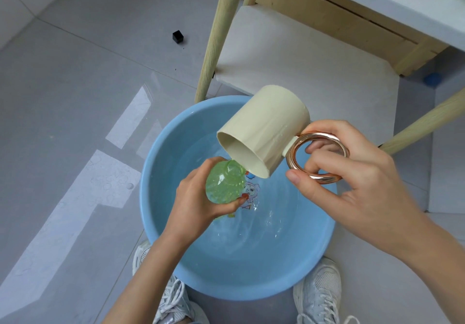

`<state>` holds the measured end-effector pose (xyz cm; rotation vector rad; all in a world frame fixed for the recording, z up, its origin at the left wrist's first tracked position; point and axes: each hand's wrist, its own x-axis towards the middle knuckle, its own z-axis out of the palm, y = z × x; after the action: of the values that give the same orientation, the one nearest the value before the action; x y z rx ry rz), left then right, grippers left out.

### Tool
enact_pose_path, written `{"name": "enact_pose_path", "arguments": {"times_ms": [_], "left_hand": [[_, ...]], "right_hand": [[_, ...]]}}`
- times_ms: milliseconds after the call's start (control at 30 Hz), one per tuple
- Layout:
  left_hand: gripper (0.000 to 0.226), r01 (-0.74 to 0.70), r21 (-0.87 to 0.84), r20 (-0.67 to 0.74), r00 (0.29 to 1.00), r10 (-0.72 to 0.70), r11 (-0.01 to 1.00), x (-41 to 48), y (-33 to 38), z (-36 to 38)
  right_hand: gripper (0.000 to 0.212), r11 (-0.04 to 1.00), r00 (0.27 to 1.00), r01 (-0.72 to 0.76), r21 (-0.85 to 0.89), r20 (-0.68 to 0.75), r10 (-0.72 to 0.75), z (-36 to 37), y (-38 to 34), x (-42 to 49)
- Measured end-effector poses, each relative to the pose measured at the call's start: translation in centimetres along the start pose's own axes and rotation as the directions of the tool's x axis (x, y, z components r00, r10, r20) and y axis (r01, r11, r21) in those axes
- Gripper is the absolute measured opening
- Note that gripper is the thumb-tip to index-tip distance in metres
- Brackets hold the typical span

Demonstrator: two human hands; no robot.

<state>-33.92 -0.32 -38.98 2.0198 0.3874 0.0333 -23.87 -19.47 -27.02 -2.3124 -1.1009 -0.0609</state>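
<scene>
A blue plastic basin (173, 260) with water in it sits on the floor between my shoes. Over the basin, my left hand (198, 205) grips a small green translucent glass (225, 182), its mouth turned up towards the mug. My right hand (352, 172) pinches the rose-gold ring handle (317, 157) of a cream mug (266, 129). The mug is tipped steeply to the lower left, and its rim sits just above the green glass.
A pale wooden table leg (216, 36) slants down to the basin's far rim, another leg (425, 122) at right. A low white shelf board (302, 54) lies behind the basin. A small black cube (178, 37) sits on the grey tiled floor. White sneakers (318, 291) flank the basin.
</scene>
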Motion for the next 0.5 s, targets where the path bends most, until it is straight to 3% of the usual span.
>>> {"name": "enact_pose_path", "arguments": {"times_ms": [167, 367, 500], "left_hand": [[0.066, 0.001, 0.005, 0.001, 1.000, -0.001, 1.000, -0.1, -0.1, 0.0], [0.065, -0.007, 0.000, -0.007, 1.000, 0.007, 1.000, -0.1, 0.0, -0.1], [0.063, -0.018, -0.006, -0.013, 1.000, 0.018, 1.000, -0.1, 0.1, -0.2]], "right_hand": [[0.037, 0.998, 1.000, -0.009, 0.055, 0.001, 0.009, 0.4, 0.1, -0.2], [0.037, 0.942, 0.980, -0.191, 0.275, -0.003, 0.200, 1.3, 0.9, -0.6], [0.035, 0.917, 0.968, -0.230, 0.326, -0.020, 0.250, 1.6, 1.4, -0.9]]}}
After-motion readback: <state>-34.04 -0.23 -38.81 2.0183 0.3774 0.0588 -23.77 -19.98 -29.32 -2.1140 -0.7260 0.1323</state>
